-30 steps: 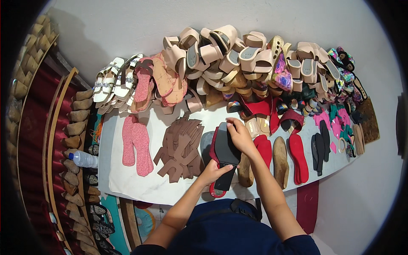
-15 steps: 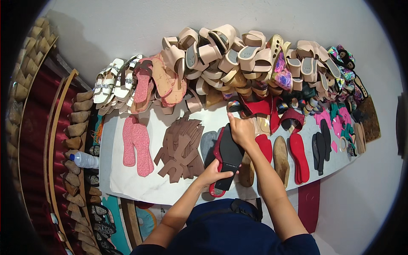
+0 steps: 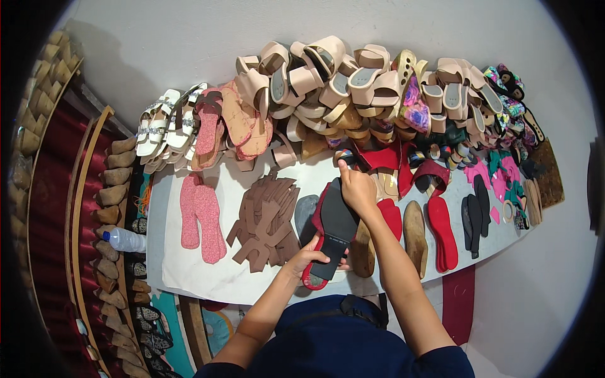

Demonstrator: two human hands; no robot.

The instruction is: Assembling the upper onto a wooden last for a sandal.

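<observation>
Above the table's near edge I hold a red sandal against a black outsole [image 3: 339,214], its underside facing up. My left hand [image 3: 307,257] grips it near the heel, thumb on the black sole and fingertips showing at the far side. Beyond the sole's heel end, the red rim of the sandal [image 3: 314,277] sticks out. My right hand [image 3: 359,191] is closed round the toe end, thumb pointing away from me; its other fingers are partly hidden. Beneath lie a grey sole piece [image 3: 306,213] and a wooden shoe last [image 3: 363,251].
Pink insoles [image 3: 203,217] and brown strap pieces [image 3: 268,220] lie left. Another wooden last [image 3: 415,236], red insoles [image 3: 442,233] and black soles [image 3: 472,217] lie right. Beige sandals [image 3: 328,82] are heaped at the back. A water bottle [image 3: 126,239] stands beside the shelf of lasts.
The heel end of the sandal and sole has swung left, and my left hand has shifted slightly left. The black outsole sits further up from the sandal's heel. Both hands keep their hold.
</observation>
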